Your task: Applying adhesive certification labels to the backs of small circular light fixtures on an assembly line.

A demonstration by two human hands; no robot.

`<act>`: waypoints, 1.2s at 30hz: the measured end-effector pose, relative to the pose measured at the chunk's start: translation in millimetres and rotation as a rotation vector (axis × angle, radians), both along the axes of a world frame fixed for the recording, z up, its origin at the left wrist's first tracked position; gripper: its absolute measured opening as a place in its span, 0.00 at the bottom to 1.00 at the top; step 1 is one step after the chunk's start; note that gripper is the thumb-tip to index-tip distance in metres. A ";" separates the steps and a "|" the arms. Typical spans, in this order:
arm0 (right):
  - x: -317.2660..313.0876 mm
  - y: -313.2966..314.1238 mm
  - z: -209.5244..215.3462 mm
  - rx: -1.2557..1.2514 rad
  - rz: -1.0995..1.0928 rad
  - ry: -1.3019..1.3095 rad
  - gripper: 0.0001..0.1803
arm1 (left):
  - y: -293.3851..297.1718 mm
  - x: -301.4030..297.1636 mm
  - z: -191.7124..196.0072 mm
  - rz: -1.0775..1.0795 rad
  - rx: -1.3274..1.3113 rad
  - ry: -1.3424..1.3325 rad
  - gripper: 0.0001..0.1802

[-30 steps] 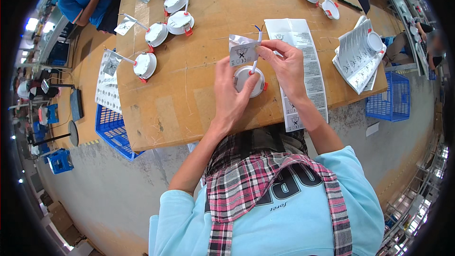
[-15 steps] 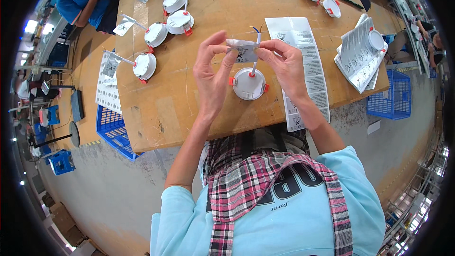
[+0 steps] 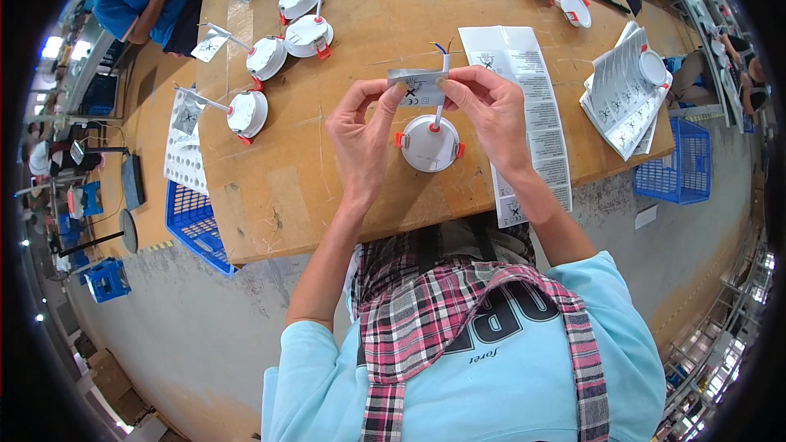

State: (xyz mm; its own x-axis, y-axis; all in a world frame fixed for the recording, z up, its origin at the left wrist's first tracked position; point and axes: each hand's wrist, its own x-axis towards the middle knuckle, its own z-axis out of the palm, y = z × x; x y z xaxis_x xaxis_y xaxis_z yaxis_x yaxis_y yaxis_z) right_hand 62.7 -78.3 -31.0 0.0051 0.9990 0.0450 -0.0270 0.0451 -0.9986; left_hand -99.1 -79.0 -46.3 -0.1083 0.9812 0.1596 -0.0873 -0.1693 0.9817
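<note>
A silver label with black print is stretched between my two hands. My left hand pinches its left end between thumb and fingers. The right end is pinched by my right hand, against a white cable with bare blue and brown wire ends. That cable rises from a round white downlight with red-tipped spring clips, which lies on the table below my fingers. Beside my right forearm lies a long silver label sheet, partly covered by the arm.
On the brown table, several downlights with labelled cables stand at the left, one being a lamp. Stacked label sheets and a black pen lie at the right. Blue crates stand beyond the edge. A person works at the upper left.
My left fingers have curled in closer around the label, and the label's top edge now lies flatter. The downlight has stayed in place. The other person now holds up a round white piece.
</note>
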 end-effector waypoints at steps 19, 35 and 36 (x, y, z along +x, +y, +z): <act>-10.9 -14.1 1.7 0.085 -0.075 -0.082 0.06 | -4.6 3.5 -0.4 0.152 0.141 0.233 0.06; -11.1 -19.4 2.5 0.134 -0.060 -0.012 0.07 | -11.7 2.1 14.2 0.026 0.047 -0.019 0.05; -10.6 -19.4 1.3 0.126 -0.067 0.018 0.08 | -11.6 2.8 12.3 0.038 0.103 0.025 0.05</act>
